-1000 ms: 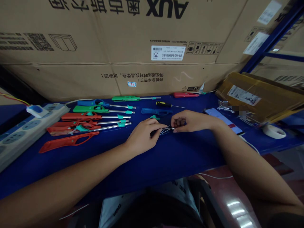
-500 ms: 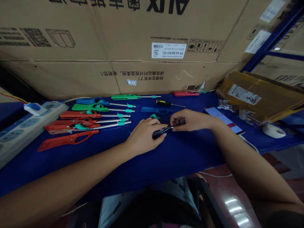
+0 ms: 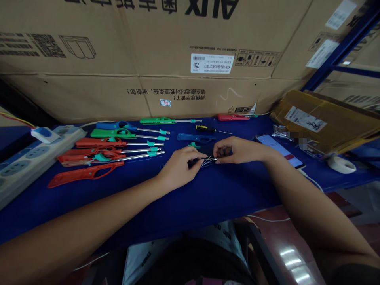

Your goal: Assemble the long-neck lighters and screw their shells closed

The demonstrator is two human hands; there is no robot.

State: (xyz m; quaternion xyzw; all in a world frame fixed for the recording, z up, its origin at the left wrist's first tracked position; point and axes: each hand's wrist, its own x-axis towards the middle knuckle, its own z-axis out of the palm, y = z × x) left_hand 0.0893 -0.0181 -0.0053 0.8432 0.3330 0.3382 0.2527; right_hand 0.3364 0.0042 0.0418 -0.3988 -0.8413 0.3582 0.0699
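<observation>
Over the blue table, my left hand (image 3: 179, 168) is closed, thumb and forefinger pinched on a bundle of thin wires (image 3: 209, 160), some pale and some dark. The far end of the same wires is pinched in my right hand (image 3: 239, 151), whose other fingers are curled in. A dark piece shows partly under my left fingers; its kind is hidden. Just beyond my hands lie a blue lighter handle shell (image 3: 196, 137) and a small green trigger (image 3: 194, 145). Behind those rests a yellow and black screwdriver (image 3: 206, 128).
Several gas lighters, with a red handle shell (image 3: 86, 174) in front, lie at left beside a power strip (image 3: 32, 158). A green lighter (image 3: 157, 120) and a red lighter (image 3: 233, 117) lie by the cardboard box (image 3: 166, 71). At right are a phone (image 3: 279, 150), tape roll (image 3: 341, 164) and brown package (image 3: 323, 118).
My left fingertips shifted along the wires, lifting and then pinching again; the dark piece showed more half a second ago. My right hand has stayed nearly still. The view has shifted slightly.
</observation>
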